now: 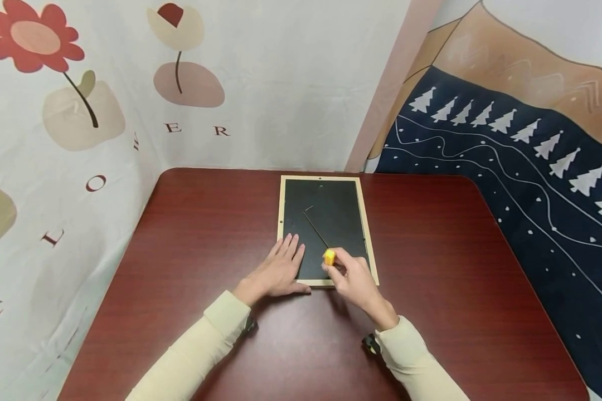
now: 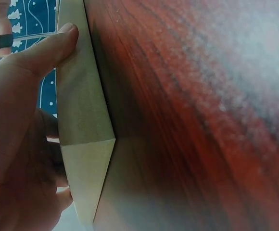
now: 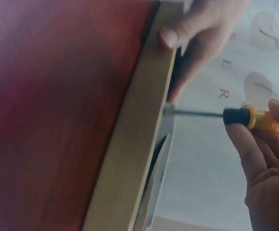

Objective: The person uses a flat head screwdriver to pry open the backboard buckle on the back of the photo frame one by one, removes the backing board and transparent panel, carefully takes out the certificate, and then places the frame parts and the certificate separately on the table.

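A picture frame with a pale wooden border lies on the table, its black backing board facing up. My left hand rests flat over its near left corner, fingers straight on the backing. The left thumb lies against the near edge of the wood. Between thumb and fingers, my right hand grips a screwdriver by its yellow handle. The thin shaft points down at the backing; its tip is blurred in the right wrist view.
The dark red wooden table extends around the frame on both sides. Behind it hangs a white flower-print cloth; a dark blue cloth with white trees hangs at the right.
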`<state>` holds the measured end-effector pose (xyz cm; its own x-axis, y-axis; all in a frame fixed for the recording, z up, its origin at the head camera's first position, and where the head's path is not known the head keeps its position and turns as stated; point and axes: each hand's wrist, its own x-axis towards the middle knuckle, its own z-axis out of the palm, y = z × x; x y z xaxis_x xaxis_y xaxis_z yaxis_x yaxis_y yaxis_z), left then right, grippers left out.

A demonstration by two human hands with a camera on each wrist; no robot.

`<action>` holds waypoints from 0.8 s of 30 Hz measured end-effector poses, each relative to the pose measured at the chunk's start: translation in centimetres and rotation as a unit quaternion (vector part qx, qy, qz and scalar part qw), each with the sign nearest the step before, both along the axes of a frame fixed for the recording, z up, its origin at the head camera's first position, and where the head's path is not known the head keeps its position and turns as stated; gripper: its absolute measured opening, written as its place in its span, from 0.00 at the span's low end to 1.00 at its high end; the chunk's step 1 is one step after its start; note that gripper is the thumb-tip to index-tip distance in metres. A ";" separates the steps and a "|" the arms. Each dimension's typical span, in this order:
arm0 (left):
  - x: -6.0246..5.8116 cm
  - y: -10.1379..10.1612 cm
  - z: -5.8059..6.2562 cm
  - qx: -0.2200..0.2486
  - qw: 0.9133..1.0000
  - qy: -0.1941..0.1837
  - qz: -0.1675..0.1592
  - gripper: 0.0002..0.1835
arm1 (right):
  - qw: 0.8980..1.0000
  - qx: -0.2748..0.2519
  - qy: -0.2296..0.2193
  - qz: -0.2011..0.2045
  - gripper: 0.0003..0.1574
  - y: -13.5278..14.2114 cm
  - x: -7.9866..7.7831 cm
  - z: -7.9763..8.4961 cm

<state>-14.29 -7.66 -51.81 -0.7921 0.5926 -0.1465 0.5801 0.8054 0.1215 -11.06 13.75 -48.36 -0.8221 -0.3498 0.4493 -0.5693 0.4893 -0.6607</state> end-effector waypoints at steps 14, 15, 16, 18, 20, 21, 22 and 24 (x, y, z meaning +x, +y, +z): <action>0.2 -0.3 0.7 0.054 0.997 -0.042 0.038 0.57 | 0.939 -0.093 -0.328 -0.042 0.19 2.1 -7.2 2.5; 0.3 -0.2 0.7 0.055 0.996 -0.041 0.051 0.56 | 0.941 -0.104 -0.319 -0.050 0.18 2.5 -7.4 2.9; 0.5 -0.1 0.7 0.060 0.995 -0.039 0.067 0.55 | 0.944 -0.112 -0.306 -0.058 0.17 3.0 -7.7 3.4; 1.0 0.1 0.7 0.069 0.991 -0.030 0.108 0.52 | 0.949 -0.126 -0.280 -0.075 0.16 4.3 -8.4 4.4; 1.7 0.5 0.7 0.077 0.985 -0.019 0.151 0.52 | 0.955 -0.117 -0.254 -0.096 0.15 5.8 -9.3 5.3; 2.0 0.7 0.6 0.080 0.982 -0.013 0.173 0.53 | 0.959 -0.105 -0.243 -0.106 0.15 6.6 -9.8 5.6; 2.3 0.9 0.5 0.085 0.977 -0.009 0.194 0.53 | 0.961 -0.090 -0.236 -0.115 0.15 7.4 -10.3 5.9; 2.8 1.3 0.1 0.082 0.970 -0.002 0.228 0.54 | 0.965 -0.037 -0.225 -0.133 0.15 8.8 -11.2 6.3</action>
<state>-11.47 -6.38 -51.66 -0.9770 0.1966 -0.0828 0.1677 0.9478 0.2712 -22.23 22.52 -42.09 -0.9959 -0.0806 0.0421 -0.0781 0.5199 -0.8506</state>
